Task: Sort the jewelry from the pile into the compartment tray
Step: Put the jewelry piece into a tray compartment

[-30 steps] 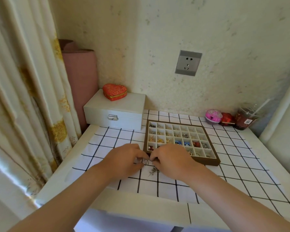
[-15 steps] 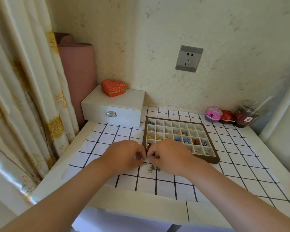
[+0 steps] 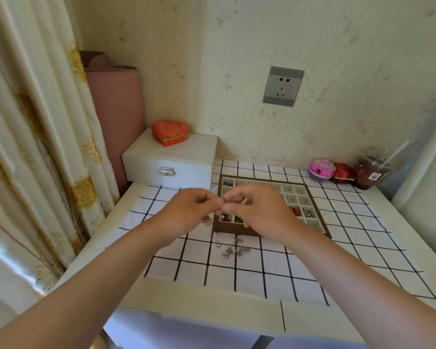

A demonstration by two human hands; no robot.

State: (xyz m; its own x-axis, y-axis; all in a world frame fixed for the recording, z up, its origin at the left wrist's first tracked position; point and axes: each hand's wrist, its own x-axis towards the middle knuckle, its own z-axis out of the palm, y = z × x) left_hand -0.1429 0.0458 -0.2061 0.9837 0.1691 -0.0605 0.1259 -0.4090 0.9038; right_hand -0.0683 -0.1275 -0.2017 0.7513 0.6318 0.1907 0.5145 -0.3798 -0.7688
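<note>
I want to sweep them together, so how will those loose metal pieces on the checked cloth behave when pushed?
The loose metal pieces look tiny and thin, so probably light and quick to scatter. Their hooked shapes may snag the checked cloth or each other.

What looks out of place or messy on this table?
Only the loose jewelry pile scattered on the checked cloth before the compartment tray, awaiting sorting. Nothing looks spilled, tipped or damaged.

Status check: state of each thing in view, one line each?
left hand: raised, pinching a small piece, barely visible.
right hand: raised, pinching the same piece.
compartment tray: open, partly filled.
pile: loose on the cloth, unsorted.
white box: lid shut.
heart box: shut, atop the white box.
</note>
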